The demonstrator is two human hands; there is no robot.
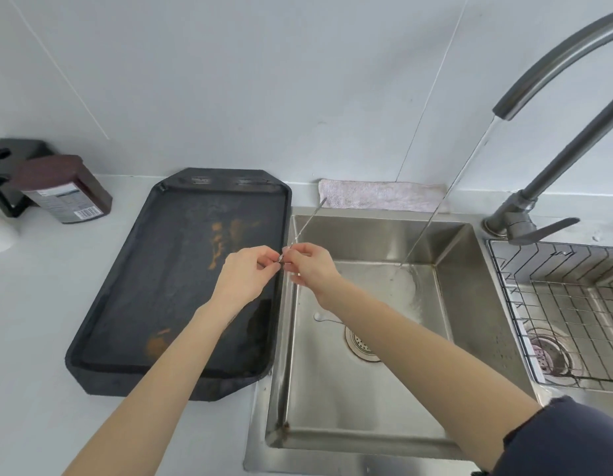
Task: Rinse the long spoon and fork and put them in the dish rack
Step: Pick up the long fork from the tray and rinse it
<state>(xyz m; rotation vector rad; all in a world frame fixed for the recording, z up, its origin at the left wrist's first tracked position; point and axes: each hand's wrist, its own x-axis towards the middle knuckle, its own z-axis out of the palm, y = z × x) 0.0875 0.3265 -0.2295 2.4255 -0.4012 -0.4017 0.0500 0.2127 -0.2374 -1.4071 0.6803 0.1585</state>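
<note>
A long thin metal utensil slants up from my hands toward the towel; its far tip is too small to tell whether it is the fork or the spoon. My left hand and my right hand both pinch its lower end, over the left rim of the sink. A second thin utensil with a small round bowl, the long spoon, lies on the sink floor, its handle running under my right forearm. The wire dish rack sits over the basin to the right.
The tap runs; its stream lands at the sink's back right. A dirty black tray lies on the counter left of the sink. A brown bottle lies at the far left. A pink towel lies behind the sink.
</note>
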